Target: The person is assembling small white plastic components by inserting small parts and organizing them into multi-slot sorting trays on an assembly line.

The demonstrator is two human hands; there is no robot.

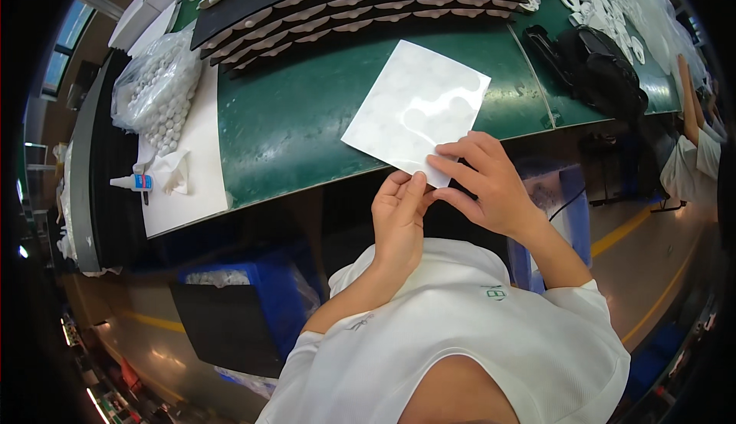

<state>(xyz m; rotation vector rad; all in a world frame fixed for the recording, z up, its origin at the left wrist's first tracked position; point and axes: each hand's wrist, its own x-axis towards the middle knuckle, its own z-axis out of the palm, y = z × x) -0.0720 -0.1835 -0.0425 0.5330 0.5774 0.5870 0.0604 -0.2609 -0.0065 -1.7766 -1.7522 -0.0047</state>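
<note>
A glossy white square sheet [418, 102] with faint rounded shapes lies tilted over the front edge of the green table. My left hand [400, 213] pinches its nearest corner between thumb and fingers. My right hand [483, 182] is at the same corner from the right; its index finger rests on the sheet and its thumb is near the edge below. The other fingers of that hand are bent over the sheet's right side. What lies under the fingertips is partly hidden.
Stacked black trays [368, 2] with pale pieces stand along the back. At left are a plastic bag of white balls [161, 94] and a small glue bottle [132, 182]. A black bag [594, 67] and white plastic parts [602, 18] lie right. Blue bins [287, 309] stand below.
</note>
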